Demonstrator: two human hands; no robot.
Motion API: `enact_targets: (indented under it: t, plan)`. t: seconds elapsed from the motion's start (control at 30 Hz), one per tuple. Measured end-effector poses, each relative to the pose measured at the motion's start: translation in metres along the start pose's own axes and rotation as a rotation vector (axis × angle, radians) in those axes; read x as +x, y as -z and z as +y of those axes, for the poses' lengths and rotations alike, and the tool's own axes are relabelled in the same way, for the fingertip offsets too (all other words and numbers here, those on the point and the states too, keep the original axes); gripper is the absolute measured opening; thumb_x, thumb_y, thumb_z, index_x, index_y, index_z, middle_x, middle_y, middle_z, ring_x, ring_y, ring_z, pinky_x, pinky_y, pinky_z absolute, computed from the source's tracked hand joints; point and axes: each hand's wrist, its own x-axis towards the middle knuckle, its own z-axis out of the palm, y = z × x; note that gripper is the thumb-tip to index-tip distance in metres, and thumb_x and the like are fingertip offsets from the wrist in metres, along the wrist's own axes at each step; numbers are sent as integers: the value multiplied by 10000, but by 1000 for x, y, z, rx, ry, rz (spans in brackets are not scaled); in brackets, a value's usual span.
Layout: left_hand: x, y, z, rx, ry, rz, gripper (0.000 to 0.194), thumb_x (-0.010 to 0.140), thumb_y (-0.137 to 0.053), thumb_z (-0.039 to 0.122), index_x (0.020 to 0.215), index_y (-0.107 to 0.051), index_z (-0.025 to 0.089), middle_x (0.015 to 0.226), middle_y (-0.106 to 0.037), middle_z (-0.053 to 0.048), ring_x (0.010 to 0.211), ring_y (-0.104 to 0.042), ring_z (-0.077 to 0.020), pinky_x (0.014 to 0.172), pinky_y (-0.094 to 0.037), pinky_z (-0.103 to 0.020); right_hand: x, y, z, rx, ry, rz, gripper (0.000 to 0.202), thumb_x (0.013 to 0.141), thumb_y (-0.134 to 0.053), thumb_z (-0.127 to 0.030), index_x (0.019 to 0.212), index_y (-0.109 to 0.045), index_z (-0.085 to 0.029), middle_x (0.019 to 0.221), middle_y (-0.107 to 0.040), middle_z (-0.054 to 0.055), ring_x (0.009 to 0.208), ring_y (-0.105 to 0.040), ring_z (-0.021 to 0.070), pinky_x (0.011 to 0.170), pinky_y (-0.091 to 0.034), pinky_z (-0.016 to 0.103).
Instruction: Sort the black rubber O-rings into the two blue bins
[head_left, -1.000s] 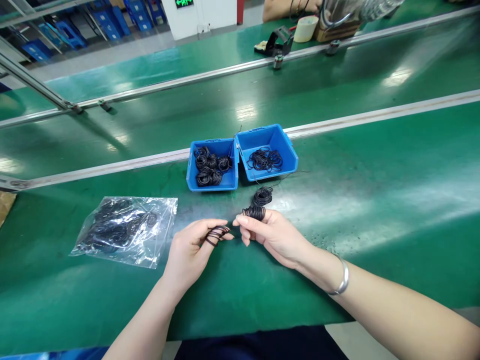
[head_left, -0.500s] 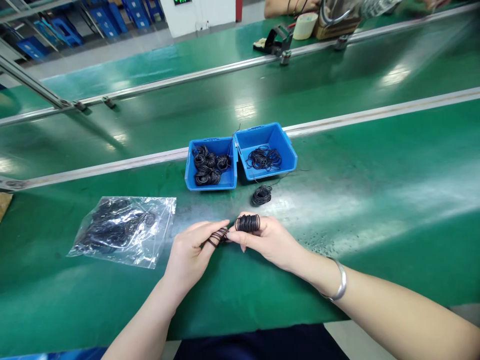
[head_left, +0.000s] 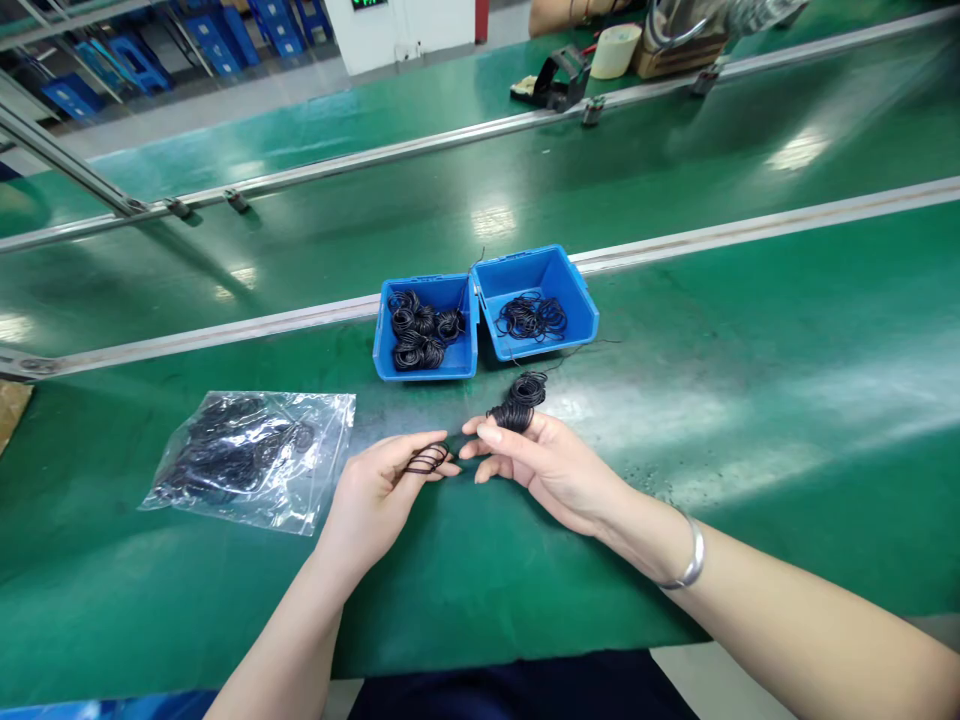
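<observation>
My left hand [head_left: 382, 490] holds a few thin black rings [head_left: 427, 459] looped at its fingertips. Just to the right, my right hand [head_left: 544, 462] carries a dense bundle of black rings [head_left: 511, 416] around its index finger, the other fingers spread. A gap separates the two hands. Right behind that bundle lies a black coil [head_left: 528, 388] on the green table. The left blue bin [head_left: 427, 374] contains several black bundles; the right blue bin [head_left: 577, 318] contains loose black rings. A clear plastic bag [head_left: 251, 460] of black rings lies left of my left hand.
Beyond the bins, a pale rail [head_left: 675, 243] crosses the green surface. At the far side are a tape dispenser [head_left: 555, 82], a tape roll [head_left: 616, 52] and part of another person's arm [head_left: 555, 14]. A brown item [head_left: 12, 410] sits at the left edge.
My hands have moved apart. The bundle on my right hand has shifted up and right, towards the coil, and that hand's fingers have spread. My left hand still holds rings.
</observation>
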Motion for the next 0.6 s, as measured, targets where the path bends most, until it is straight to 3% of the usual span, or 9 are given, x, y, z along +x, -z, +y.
enact_targets:
  t: [0.23, 0.33, 0.47, 0.6]
  plan:
    - [-4, -4, 3, -47, -61, -15, 256, 958, -566, 280, 1163, -719, 290, 1019, -742, -25, 825, -760, -167, 787, -650, -309, 0, 2, 3, -228, 45, 41, 203, 821, -775, -354, 770, -729, -163, 643, -630, -20, 609, -554, 90, 652, -465, 241]
    - [-5, -8, 4, -96, -75, -28, 264, 959, -562, 264, 1169, -720, 286, 1010, -725, -29, 796, -761, -161, 757, -659, -299, -2, 3, 5, -382, 97, 12, 201, 837, -756, -372, 824, -750, -172, 663, -621, -26, 625, -523, 89, 650, -435, 240]
    - [-5, -10, 4, -95, -90, -40, 273, 959, -557, 246, 1179, -717, 270, 1029, -730, -40, 789, -761, -157, 766, -660, -297, -3, 2, 8, -535, 134, -48, 230, 851, -734, -386, 758, -724, -175, 718, -632, -11, 685, -558, 114, 654, -438, 254]
    - [-4, -10, 3, -87, -81, -58, 284, 958, -557, 252, 1198, -709, 264, 1012, -744, -42, 804, -761, -163, 774, -659, -301, -3, 0, 8, -539, 129, -58, 233, 852, -731, -372, 740, -707, -169, 718, -629, -9, 676, -555, 114, 651, -436, 256]
